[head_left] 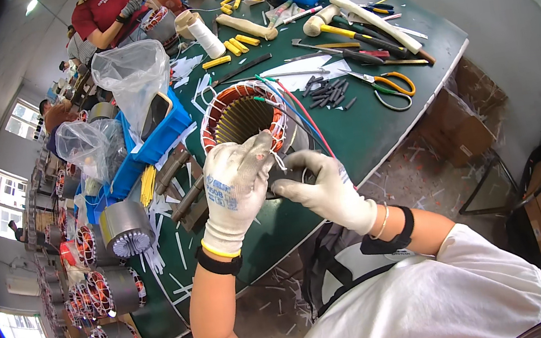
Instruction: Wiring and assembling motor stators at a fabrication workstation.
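A motor stator (247, 117) stands on the green table, its orange copper windings laced with white cord around the rim. Red, blue and green lead wires run from it. My left hand (234, 177), in a white glove with grey-coated fingers, is closed at the near rim, its fingers pinched by the white cord (279, 159); the exact grip is partly hidden. Just right of it, my right hand (324, 189), also gloved, has thumb and index finger apart. Its index fingertip is beside the cord's loose end, and its lower fingers are partly hidden.
Scissors (393, 88), black sleeve pieces (332, 92), and mallets (326, 21) lie at the right. Blue bins (162, 125) and a finished-looking stator (127, 229) stand at the left. A white cord spool (205, 37) is behind. A co-worker (107, 16) works at the far left.
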{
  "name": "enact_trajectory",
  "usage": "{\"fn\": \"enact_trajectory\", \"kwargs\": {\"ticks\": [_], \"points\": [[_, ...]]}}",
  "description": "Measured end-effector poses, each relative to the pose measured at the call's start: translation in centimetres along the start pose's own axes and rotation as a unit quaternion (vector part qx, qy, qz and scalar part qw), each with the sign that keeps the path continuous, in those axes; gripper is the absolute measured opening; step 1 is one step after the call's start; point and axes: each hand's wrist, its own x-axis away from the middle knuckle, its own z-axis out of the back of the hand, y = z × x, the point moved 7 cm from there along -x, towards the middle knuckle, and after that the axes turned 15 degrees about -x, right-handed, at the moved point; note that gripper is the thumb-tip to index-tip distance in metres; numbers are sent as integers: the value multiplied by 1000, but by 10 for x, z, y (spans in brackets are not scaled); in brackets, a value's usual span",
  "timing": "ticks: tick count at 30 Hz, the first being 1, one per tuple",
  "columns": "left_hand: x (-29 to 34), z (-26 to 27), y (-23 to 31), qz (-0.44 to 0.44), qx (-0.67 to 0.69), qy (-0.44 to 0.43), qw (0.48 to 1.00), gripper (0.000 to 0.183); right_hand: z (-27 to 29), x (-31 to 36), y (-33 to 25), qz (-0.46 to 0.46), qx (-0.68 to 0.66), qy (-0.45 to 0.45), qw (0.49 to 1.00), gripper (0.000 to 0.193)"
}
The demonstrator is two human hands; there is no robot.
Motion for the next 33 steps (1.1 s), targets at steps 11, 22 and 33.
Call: {"fn": "enact_trajectory", "kwargs": {"ticks": [11,22,33], "points": [[-3,-1,-1,12,-1,1,1000,40,-14,-11,-54,25,-212,-198,957,12],[-2,14,7,-6,-13,51,999,34,18,29,-39,-2,-220,-70,973,22],[4,12,-9,-10,-24,55,998,36,-33,20,-73,-7,78,-251,965,17]]}}
